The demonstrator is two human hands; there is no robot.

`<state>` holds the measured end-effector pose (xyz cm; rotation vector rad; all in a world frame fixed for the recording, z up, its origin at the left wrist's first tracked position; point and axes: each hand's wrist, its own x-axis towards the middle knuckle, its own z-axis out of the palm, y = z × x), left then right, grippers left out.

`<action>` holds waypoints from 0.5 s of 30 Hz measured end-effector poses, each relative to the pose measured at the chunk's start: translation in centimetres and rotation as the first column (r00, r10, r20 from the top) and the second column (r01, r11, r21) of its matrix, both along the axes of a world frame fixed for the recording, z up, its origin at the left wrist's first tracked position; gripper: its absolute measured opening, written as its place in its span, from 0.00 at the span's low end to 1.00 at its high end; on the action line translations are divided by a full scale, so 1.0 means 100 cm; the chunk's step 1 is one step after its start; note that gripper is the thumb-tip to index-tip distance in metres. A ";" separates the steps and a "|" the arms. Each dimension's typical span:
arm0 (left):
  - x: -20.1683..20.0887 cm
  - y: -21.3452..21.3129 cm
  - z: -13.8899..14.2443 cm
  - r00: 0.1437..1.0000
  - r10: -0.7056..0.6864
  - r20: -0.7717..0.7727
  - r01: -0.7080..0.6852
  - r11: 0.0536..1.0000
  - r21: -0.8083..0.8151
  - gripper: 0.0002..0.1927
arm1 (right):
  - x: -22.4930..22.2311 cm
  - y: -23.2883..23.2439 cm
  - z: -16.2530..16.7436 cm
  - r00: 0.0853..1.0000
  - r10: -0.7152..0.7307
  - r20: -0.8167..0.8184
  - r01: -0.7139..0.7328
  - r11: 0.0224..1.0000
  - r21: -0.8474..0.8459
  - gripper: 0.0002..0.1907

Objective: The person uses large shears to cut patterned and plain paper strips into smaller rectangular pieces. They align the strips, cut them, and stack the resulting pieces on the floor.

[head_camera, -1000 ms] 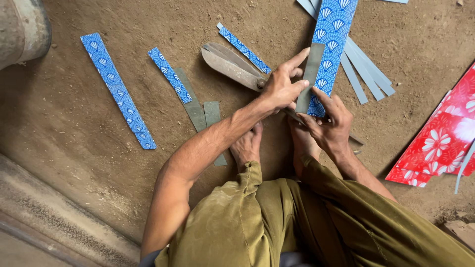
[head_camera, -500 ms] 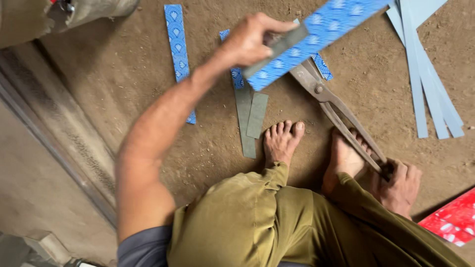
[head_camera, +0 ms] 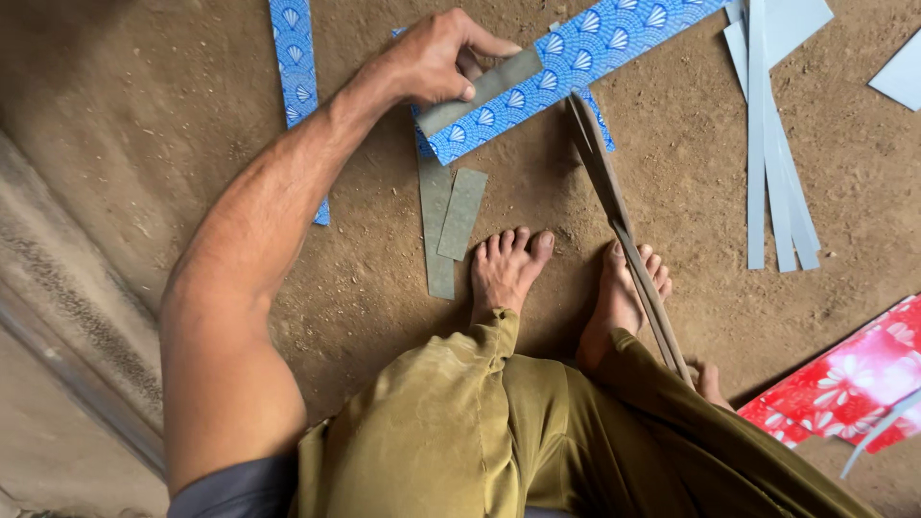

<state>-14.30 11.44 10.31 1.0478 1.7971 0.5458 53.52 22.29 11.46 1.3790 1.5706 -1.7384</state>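
Note:
My left hand (head_camera: pixel 436 62) pinches a long blue metal sheet with a shell pattern (head_camera: pixel 595 43) and holds a grey strip (head_camera: pixel 480 88) flat against its near end. Large metal shears (head_camera: pixel 600 168) lie with their blades at the sheet's lower edge. Their long handles (head_camera: pixel 657 312) run back past my bare right foot (head_camera: pixel 624 297). My right hand (head_camera: pixel 710 382) grips the handle ends and is mostly hidden behind my olive trouser leg. My left foot (head_camera: pixel 504 269) rests on the dirt floor.
Two cut grey strips (head_camera: pixel 451 216) lie on the dirt in front of my left foot. A blue patterned strip (head_camera: pixel 295 86) lies at upper left. Several pale blue-grey strips (head_camera: pixel 777 144) are piled at right. A red floral sheet (head_camera: pixel 854 379) sits at lower right.
My left hand still holds the blue sheet and grey strip. The shears have swung more upright, their blades now at the sheet's edge. My right hand has slipped behind my leg.

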 end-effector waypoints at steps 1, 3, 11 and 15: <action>0.007 0.001 -0.001 1.000 -0.003 0.021 0.003 1.000 0.024 0.37 | -0.002 0.002 -0.001 1.000 0.010 -0.005 -0.010 1.000 -0.009 0.21; 0.015 0.008 -0.003 0.999 -0.016 0.048 0.013 0.997 0.071 0.37 | -0.007 0.006 -0.003 0.999 0.030 -0.021 -0.030 0.999 -0.015 0.21; 0.025 0.012 0.001 0.999 -0.007 0.033 0.004 0.997 0.077 0.36 | -0.041 0.008 0.007 0.994 0.087 -0.059 -0.085 0.996 0.028 0.20; 0.025 0.009 0.001 0.999 -0.032 0.011 0.031 0.995 0.095 0.35 | -0.051 0.010 0.016 0.980 0.196 -0.035 -0.189 0.971 0.147 0.21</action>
